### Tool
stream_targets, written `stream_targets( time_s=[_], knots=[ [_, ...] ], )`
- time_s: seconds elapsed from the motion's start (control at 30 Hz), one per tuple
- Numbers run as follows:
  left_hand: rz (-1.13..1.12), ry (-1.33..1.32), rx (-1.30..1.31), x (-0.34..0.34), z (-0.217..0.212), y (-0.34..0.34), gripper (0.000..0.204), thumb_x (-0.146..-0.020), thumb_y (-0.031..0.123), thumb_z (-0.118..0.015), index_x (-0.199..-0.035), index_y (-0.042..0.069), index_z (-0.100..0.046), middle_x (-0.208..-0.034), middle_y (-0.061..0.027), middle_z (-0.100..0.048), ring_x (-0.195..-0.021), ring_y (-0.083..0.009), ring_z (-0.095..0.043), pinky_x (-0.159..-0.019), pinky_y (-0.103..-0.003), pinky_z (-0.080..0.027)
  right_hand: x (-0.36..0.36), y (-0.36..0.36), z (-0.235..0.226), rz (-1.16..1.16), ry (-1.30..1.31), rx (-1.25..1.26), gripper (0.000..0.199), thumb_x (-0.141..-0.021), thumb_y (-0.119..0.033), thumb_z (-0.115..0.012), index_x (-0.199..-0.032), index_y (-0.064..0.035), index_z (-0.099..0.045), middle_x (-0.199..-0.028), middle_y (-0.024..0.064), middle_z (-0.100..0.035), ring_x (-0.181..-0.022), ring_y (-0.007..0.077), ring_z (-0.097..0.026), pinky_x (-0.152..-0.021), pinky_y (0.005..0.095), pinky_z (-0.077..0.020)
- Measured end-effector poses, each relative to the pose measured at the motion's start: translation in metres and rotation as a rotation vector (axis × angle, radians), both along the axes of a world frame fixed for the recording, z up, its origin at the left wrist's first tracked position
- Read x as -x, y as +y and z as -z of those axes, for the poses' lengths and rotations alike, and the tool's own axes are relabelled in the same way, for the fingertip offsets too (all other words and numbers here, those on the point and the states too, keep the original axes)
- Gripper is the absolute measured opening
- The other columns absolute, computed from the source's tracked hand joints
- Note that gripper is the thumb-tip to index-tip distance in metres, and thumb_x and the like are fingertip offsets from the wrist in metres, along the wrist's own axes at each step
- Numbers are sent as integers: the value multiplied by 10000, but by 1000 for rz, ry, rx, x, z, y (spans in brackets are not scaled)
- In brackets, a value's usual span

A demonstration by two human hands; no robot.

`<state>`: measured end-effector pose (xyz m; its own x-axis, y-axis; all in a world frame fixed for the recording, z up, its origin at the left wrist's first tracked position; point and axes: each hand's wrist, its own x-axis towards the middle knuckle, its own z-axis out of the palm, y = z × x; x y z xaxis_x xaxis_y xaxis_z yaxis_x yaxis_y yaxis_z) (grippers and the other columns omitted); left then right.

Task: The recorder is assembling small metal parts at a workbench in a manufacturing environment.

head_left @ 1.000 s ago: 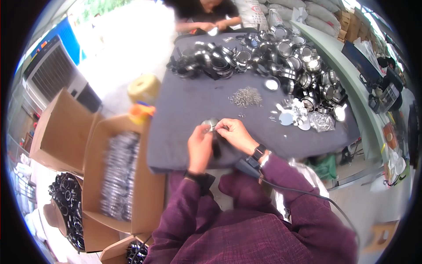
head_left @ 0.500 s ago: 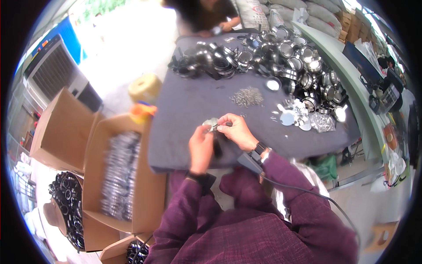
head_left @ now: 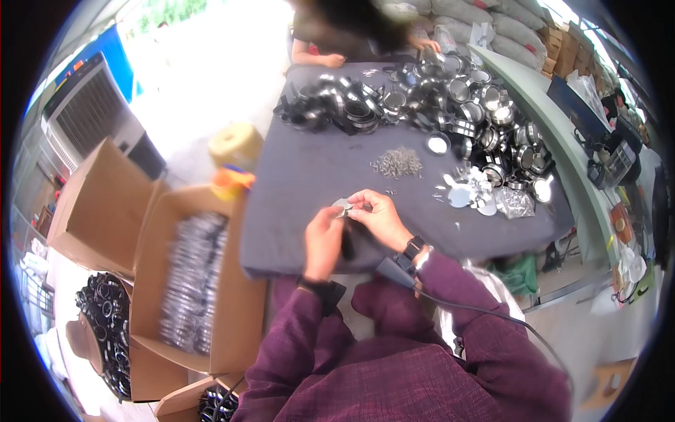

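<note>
Two hands meet over the near edge of the grey table [head_left: 316, 176], and between them we hold a small round metal disc [head_left: 342, 206]. Our left hand [head_left: 323, 239] comes up from below with its fingers curled narrow under the disc; our right hand [head_left: 378, 216] closes its fingers on the disc's right side, a dark watch on that wrist. The disc sits just above the cloth, near the table's front edge.

Beyond our hands lies a small heap of little metal pins [head_left: 397, 162], and to its right a cluster of flat silver discs [head_left: 470, 191] beside a clear plastic bag [head_left: 513, 202]. Farther back, a broad pile of dark and shiny metal rings [head_left: 422, 98] covers the far part of the table, where another person's hands [head_left: 330, 60] rest at the edge.

To our left stands an open cardboard box [head_left: 151, 246] filled with stacked metal parts, blurred here, and a yellow tape roll [head_left: 235, 144] sits just beside the table's left corner.
</note>
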<state>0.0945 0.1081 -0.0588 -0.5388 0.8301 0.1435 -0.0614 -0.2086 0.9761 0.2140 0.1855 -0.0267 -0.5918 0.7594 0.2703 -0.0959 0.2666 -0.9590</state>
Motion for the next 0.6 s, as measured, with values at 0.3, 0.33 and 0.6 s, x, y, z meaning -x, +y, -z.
stream_targets(
  time_s=[0.3,0.33,0.6],
  knots=[
    [70,-76,4,6,-5,-2,169,-897,36,-510,-1031,43,-612,-765,-50,-644,-587,-80,-586,-449,-223,-472,-4,12,-2,106,-177,-228,281,-763,-157,-749,-942,-4,-595,-781,49,-598,-712,134,-583,-617,290,-470],
    [97,-120,7,9,-5,-4,168,-894,34,-513,-1028,41,-614,-790,-52,-641,-606,-91,-594,-464,-237,-497,-4,15,-6,149,-324,-392,349,-735,-236,-783,-927,-13,-597,-775,66,-604,-700,171,-595,-610,312,-467],
    [269,-230,76,10,-23,-17,162,-894,40,-533,-1026,12,-624,-830,-77,-632,-640,-133,-612,-467,-273,-529,-17,16,-10,128,-578,-330,680,-640,-539,-792,-942,36,-589,-863,187,-649,-836,322,-639,-722,394,-492]
  ],
)
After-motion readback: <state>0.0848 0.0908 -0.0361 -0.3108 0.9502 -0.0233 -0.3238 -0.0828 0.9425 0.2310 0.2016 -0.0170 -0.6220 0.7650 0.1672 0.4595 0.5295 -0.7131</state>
